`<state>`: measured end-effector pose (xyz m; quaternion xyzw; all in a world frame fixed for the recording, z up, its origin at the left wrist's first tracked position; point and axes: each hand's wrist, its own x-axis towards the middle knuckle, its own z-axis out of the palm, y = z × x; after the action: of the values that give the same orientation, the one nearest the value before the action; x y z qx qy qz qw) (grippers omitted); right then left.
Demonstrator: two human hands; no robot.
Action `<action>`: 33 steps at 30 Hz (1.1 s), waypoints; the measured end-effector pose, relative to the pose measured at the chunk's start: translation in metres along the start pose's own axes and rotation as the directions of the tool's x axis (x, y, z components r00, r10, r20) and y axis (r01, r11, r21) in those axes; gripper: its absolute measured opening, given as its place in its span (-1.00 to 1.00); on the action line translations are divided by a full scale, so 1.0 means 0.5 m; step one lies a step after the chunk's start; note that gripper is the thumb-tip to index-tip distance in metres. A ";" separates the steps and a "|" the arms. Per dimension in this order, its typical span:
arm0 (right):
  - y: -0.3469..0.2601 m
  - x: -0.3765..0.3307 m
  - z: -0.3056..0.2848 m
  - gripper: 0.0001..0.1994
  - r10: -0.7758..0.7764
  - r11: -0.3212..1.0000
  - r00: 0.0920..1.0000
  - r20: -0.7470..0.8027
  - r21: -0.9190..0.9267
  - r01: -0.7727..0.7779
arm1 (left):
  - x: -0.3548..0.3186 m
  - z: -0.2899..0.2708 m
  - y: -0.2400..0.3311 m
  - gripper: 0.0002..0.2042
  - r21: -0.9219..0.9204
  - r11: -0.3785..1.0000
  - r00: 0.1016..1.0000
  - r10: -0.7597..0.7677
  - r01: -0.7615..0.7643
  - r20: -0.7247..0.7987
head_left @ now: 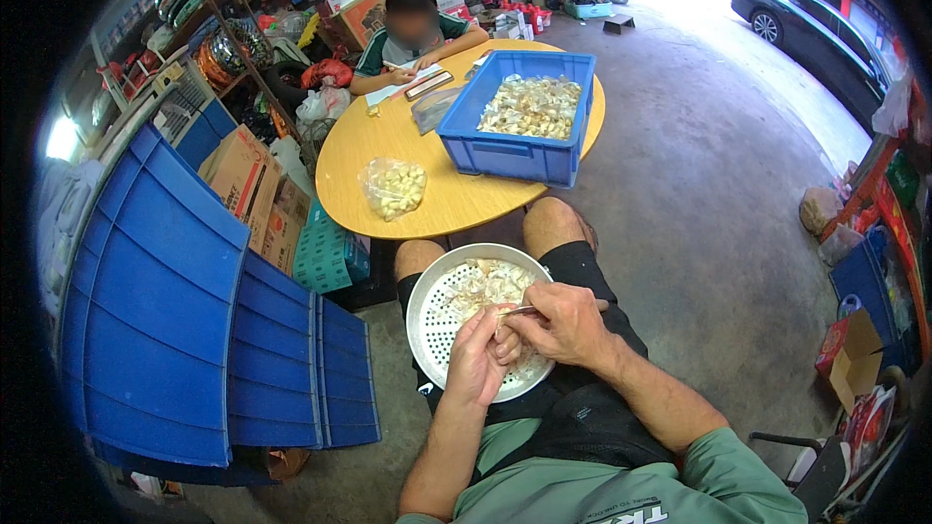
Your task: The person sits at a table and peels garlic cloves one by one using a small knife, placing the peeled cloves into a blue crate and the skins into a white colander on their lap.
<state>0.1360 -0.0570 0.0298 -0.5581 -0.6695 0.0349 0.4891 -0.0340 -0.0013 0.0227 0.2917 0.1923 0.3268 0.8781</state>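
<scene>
A round perforated metal pan (pixel 427 315) rests on my lap, holding pale garlic peels and cloves (pixel 485 283). My left hand (pixel 478 357) is over the pan's near side, fingers closed around a small clove. My right hand (pixel 561 323) grips a small knife (pixel 516 311) whose blade points left and touches the clove in my left hand. Both hands meet above the pan's lower right part.
A round yellow table (pixel 354 150) stands ahead with a blue crate (pixel 505 155) of garlic, a clear bag of cloves (pixel 393 187), and another person writing at the far side. Blue panels (pixel 184 311) and cardboard boxes (pixel 243 175) stand at left. A dark car (pixel 815 24) is parked far right.
</scene>
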 end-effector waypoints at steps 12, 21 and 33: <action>0.002 -0.006 -0.006 -0.68 0.047 0.998 0.989 0.137 0.032 -0.052 | 0.008 0.015 -0.008 -0.72 0.101 0.992 0.985 0.089 -0.074 -0.146; -0.001 -0.006 -0.005 -0.72 0.049 0.998 0.994 0.097 0.039 -0.053 | 0.021 -0.015 -0.009 -0.75 0.067 0.986 0.970 0.161 -0.151 -0.180; 0.003 -0.005 0.003 -0.87 0.078 0.997 0.997 -0.003 0.001 -0.078 | 0.013 -0.009 -0.010 -0.75 0.254 0.955 0.969 0.195 -0.153 -0.149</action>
<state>0.1359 -0.0577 0.0263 -0.5834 -0.6466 0.0535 0.4886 -0.0295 0.0017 0.0151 0.3826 0.2794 0.4012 0.7840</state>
